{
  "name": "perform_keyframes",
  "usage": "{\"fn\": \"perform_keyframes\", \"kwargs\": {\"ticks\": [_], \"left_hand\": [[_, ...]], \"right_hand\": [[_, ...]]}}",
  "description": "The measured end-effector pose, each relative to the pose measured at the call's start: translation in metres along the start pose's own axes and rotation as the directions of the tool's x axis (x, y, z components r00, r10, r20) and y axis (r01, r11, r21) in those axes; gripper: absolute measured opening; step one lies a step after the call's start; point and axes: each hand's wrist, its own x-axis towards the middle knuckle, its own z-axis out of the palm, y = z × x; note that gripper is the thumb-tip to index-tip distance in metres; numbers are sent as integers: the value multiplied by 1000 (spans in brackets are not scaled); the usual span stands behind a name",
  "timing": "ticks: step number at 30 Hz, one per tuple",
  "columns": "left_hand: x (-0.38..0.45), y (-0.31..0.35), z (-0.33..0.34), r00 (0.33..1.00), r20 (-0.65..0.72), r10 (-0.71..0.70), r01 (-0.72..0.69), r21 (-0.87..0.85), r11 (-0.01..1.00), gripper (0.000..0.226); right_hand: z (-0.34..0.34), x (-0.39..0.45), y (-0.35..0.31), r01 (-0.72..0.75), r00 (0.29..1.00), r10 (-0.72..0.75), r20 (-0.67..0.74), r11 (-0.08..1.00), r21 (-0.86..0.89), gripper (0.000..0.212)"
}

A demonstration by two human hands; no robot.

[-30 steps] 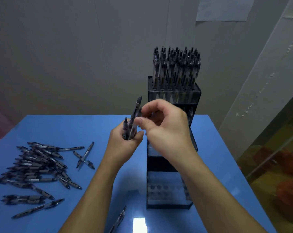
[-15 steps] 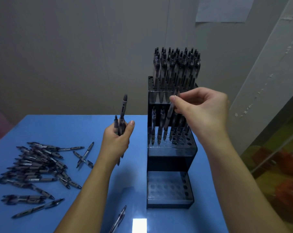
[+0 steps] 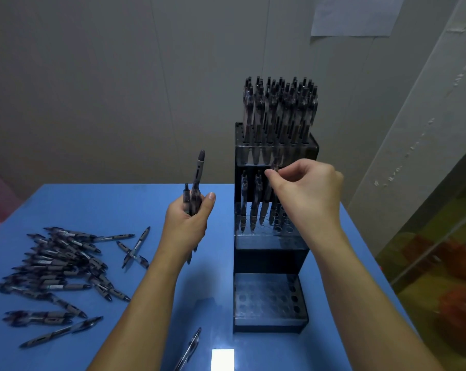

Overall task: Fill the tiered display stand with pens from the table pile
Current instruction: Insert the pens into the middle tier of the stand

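A pen (image 3: 272,194) is pinched near its top between thumb and fingers of the right hand (image 3: 310,191), its lower end standing in the middle tier of the stand (image 3: 276,242); whether the tip is seated in a hole cannot be told. A small bundle of pens (image 3: 194,195) is gripped upright in the curled left hand (image 3: 187,223), just left of the stand. The top tier is packed with upright pens, three more stand in the middle tier beside the held one, and the bottom tier shows only open holes. The pile (image 3: 58,266) is spread on the blue desk (image 3: 98,204), well to the left. A single pen (image 3: 190,346) lies near the front edge.
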Motion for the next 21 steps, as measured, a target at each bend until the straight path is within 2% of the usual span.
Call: {"fn": "perform_keyframes", "kwargs": {"ticks": [11,21], "left_hand": [[-1,3,3,1000,9,-1,1,-4,1000,35],[-4,7,6,999,39,-23,24,-15,1000,33]], "right_hand": [[9,-6,7,8,994,10,113,987,-159,20],[13,-9,11,-10,985,48,166,974,-224,24]]}}
